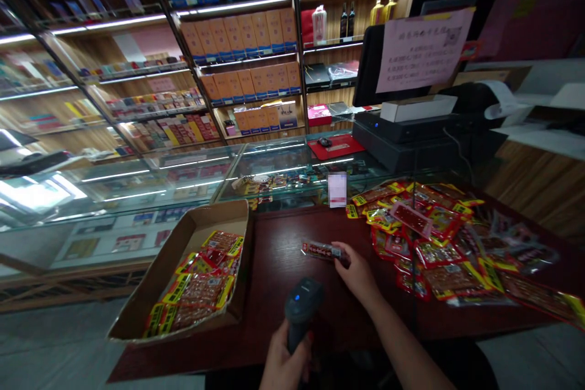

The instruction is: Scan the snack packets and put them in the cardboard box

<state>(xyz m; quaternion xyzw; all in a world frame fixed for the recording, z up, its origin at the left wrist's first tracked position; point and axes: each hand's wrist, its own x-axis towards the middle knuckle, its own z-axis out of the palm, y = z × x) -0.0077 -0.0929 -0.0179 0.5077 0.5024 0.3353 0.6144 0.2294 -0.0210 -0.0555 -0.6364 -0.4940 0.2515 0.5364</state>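
Note:
My left hand (286, 353) is wrapped round the handle of a dark barcode scanner (304, 298) with a small blue light on top, its head pointing forward over the table. Between the fingers of my right hand (354, 271) is the right end of a small, dark snack packet (319, 250), just above or on the table. To the left, a cardboard box (183, 335) holds several red and yellow snack packets (203, 289). A loose heap of similar snack packets (425, 225) covers the right side of the table.
The dark red wooden table (283, 231) adjoins a glass display counter (183, 180). A monitor (368, 67) with a paper sign (423, 49) stands on a black cash register (402, 140). A computer mouse (324, 142) lies on a red mat (350, 149). Shelves of boxes and bottles line the back.

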